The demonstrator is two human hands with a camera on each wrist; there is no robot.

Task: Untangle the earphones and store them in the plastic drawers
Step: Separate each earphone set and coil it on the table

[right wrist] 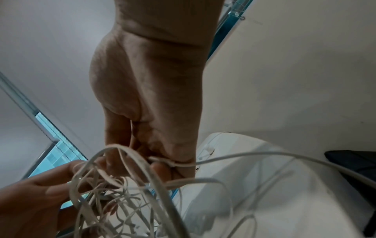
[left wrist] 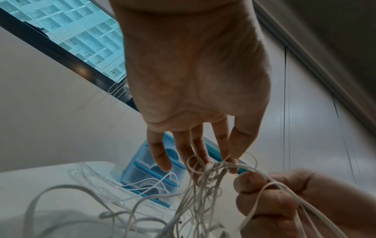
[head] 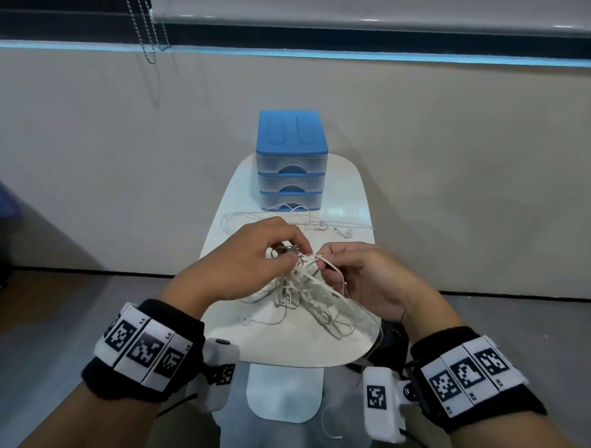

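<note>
Head view: our left hand [head: 242, 259] and right hand [head: 362, 276] pinch one cord tangle [head: 302, 291]; three drawers [head: 291, 170] behind.

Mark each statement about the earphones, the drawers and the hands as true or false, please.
1. Both hands pinch the tangled earphones: left hand, right hand. True.
2. The top drawer of the plastic drawers is pulled open. False: all three drawers are closed.
3. A separate earphone lies on the table in front of the drawers. True.
4. The drawer unit has a red top. False: it is blue.
</note>
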